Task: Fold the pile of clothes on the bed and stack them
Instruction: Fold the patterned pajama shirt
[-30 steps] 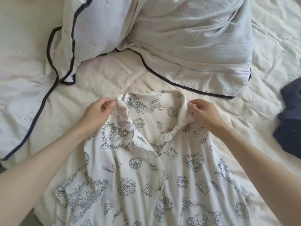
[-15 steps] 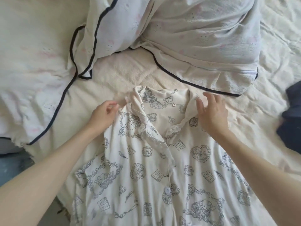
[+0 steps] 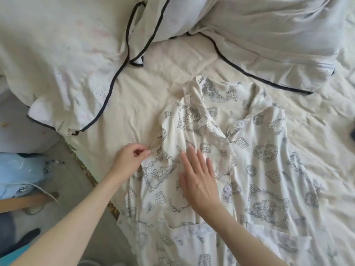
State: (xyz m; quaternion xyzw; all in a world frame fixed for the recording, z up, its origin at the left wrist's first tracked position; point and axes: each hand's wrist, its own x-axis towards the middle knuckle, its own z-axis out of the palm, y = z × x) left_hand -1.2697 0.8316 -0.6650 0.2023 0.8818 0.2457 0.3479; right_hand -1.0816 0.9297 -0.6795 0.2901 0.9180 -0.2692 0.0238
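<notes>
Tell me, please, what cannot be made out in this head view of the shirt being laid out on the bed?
- White cartoon-print button shirt: its hem is cut off by the bottom edge.
- Its left sleeve: the left hand pinches the fabric there, hiding the grip point.
- Fabric under the flat right hand: covered.
- Dark item at the right edge: nearly all cropped, unidentifiable.

Printed shirt (image 3: 249, 169) cut off at 6 o'clock, hem out of view. Part of its left front hidden under the flat right hand (image 3: 199, 181). Left hand (image 3: 128, 160) fingertips pinching at the shirt's edge, exact hold unclear. Dark item at 3 o'clock nearly all cropped. Blurred clutter on the floor (image 3: 76, 189) at 8 o'clock, unidentifiable.
</notes>
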